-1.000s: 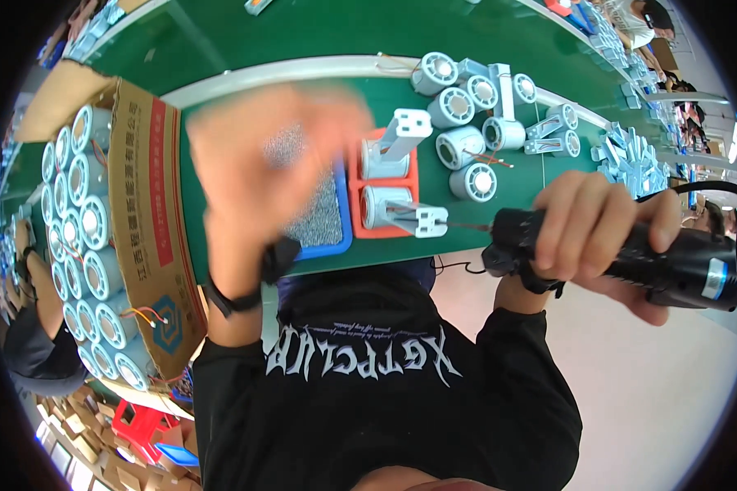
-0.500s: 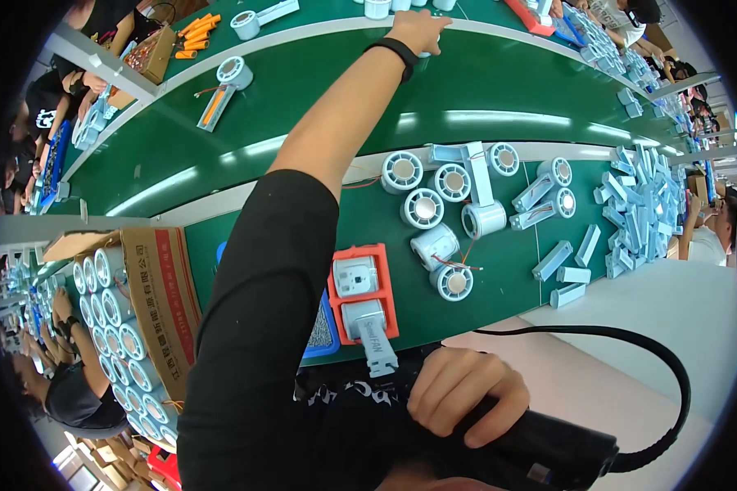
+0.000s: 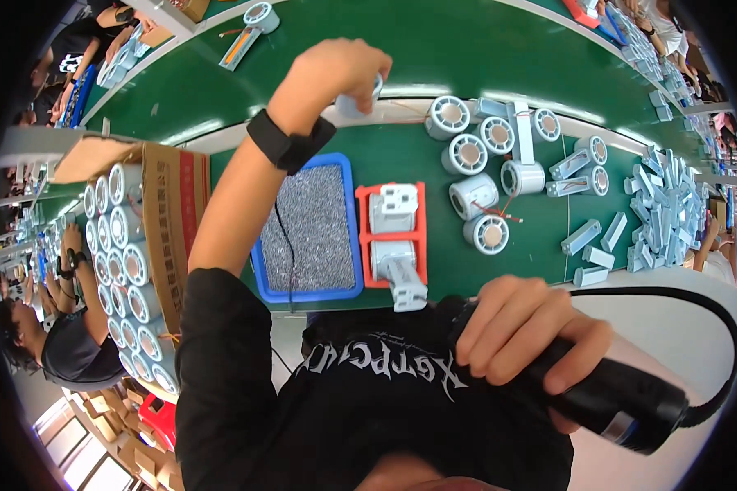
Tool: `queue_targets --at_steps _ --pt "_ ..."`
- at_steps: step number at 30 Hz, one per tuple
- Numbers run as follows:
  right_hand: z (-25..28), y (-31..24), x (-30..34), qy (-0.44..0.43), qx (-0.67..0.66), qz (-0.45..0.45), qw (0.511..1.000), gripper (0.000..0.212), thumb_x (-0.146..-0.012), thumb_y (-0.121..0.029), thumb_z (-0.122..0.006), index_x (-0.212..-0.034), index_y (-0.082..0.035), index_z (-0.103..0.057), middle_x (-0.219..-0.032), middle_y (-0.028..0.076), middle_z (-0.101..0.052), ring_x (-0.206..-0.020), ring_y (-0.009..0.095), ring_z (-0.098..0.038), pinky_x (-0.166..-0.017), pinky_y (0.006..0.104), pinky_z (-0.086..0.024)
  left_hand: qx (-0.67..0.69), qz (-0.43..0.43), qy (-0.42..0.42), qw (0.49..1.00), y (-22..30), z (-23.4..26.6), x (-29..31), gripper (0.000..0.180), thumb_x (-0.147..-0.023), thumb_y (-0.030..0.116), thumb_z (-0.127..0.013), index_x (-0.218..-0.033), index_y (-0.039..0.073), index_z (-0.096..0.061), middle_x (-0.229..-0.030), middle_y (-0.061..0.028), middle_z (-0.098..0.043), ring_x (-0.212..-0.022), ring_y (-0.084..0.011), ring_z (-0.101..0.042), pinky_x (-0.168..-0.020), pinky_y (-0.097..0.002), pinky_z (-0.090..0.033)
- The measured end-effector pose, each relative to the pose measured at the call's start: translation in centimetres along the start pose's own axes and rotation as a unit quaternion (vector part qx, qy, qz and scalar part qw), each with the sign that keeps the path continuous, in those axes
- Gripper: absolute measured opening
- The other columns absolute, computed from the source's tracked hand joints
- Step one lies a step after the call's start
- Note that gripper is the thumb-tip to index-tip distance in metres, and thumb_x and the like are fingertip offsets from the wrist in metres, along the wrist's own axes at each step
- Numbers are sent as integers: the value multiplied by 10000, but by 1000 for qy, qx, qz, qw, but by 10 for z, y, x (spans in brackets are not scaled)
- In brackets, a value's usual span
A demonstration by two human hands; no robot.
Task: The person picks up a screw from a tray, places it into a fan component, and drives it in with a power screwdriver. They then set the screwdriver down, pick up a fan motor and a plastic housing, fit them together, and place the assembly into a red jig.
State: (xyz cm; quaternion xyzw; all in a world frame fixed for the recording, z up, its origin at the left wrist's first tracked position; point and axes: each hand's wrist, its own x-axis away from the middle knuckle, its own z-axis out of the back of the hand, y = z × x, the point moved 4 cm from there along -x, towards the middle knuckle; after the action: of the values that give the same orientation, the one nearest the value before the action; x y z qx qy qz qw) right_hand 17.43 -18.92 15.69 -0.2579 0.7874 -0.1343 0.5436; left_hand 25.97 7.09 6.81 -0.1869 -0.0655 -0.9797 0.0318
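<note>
My left hand (image 3: 332,72), with a black band on its wrist, is closed around a light-blue cylindrical fan housing (image 3: 357,105), mostly covered by the fingers. It hovers above the far edge of the near bench. My right hand (image 3: 528,331) grips a black corded electric screwdriver (image 3: 630,409) low on the right, its front end near the bench edge. Between the hands, an orange-red fixture (image 3: 422,239) holds two light-blue fan housings. The farther housing (image 3: 395,214) has a white block on top; from the nearer one (image 3: 391,258) a handle piece (image 3: 409,290) sticks out toward me.
Left of the fixture lies a blue-rimmed tray (image 3: 355,237) full of small metal screws. A cardboard box (image 3: 162,245) of stacked housings stands farther left. Several loose fan housings (image 3: 467,154) lie to the right, beyond them a heap of handle pieces (image 3: 667,209). A black cable (image 3: 712,311) loops at right.
My left hand has come back from the far row of parts, now bringing a fan housing. The view has shifted, uncovering the screw tray. My right hand still holds the electric screwdriver.
</note>
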Motion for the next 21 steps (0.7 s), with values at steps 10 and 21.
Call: queue_targets --at_steps 10,21 --pt "-22 -8 -7 -62 141 -24 988 675 -762 -519 -747 -1203 -108 -443 -645 57 -580 -483 164 -597 -459 276 -542 128 33 192 972 32 -71 46 697 -672 456 -788 -1248 164 -524 -1070 -207 -609 -952 -368 -625 -806 -450 -503" --pt "-23 2 -22 -140 161 -129 968 800 -705 -576 -759 -1301 -148 -439 -724 53 -580 -491 139 -581 -479 249 -535 244 167 111 949 11 -145 212 216 -813 244 -671 -986 119 -637 -871 -121 -633 -866 -327 -619 -738 -433 -481"
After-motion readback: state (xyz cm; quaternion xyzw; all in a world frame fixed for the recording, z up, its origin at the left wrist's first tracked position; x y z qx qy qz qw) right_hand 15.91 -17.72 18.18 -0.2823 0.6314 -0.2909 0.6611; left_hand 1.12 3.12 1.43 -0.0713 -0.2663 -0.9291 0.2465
